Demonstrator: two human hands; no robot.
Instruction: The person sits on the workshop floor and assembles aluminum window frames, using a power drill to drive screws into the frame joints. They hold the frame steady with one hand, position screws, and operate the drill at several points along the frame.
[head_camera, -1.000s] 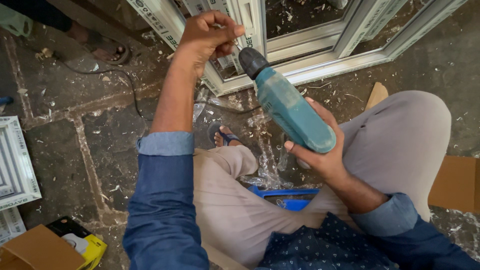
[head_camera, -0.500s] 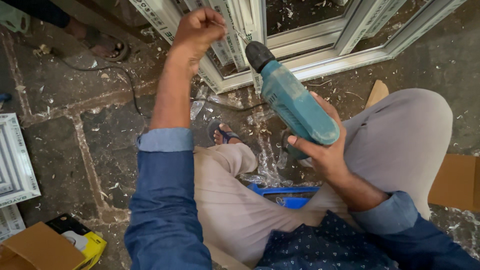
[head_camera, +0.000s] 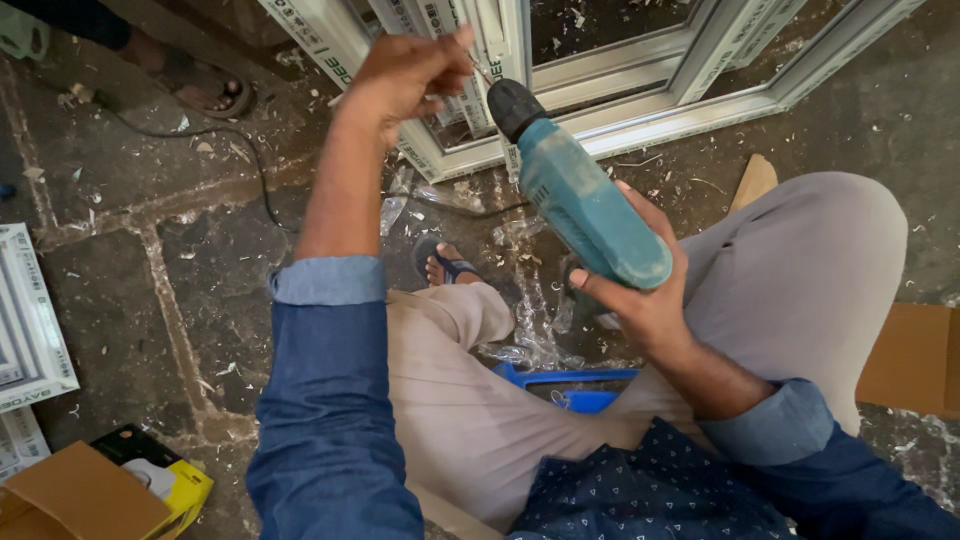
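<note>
teal and dusty, the drill (head_camera: 585, 205) slants up across the middle of the view, its black chuck (head_camera: 513, 103) just beside the white window frame (head_camera: 620, 95) that lies on the stone floor (head_camera: 130, 290) along the far edge. the right hand (head_camera: 640, 290) wraps the rear of the drill from below, fingers (head_camera: 600, 290) curled and pressed around the body, the thumb along its far side. the left hand (head_camera: 405, 75) is raised above the frame's near rail, fingers (head_camera: 440, 60) pinched together on a thin small thing at the drill's tip; it is too small to tell whether it is a bit or a screw. the tip sits right at the frame's upright bar.

the person crouches on the floor, both arms in blue sleeves (head_camera: 330, 400), knees in beige trousers (head_camera: 800, 260) either side of the drill. one foot in a dark sandal (head_camera: 445, 265) shows beneath the drill, near scraps of clear plastic film (head_camera: 530, 320). a blue plastic piece (head_camera: 575, 390) peeks out between the legs. white shavings are scattered across the floor. a black cable (head_camera: 250, 170) runs over the floor toward the far left corner, where another person's sandalled foot (head_camera: 195, 85) stands. at the left edge lies another white frame piece (head_camera: 30, 320), and at the near left corner a yellow box (head_camera: 170, 480) beside brown cardboard (head_camera: 70, 500). more cardboard (head_camera: 910, 360) sits at the right edge.
</note>
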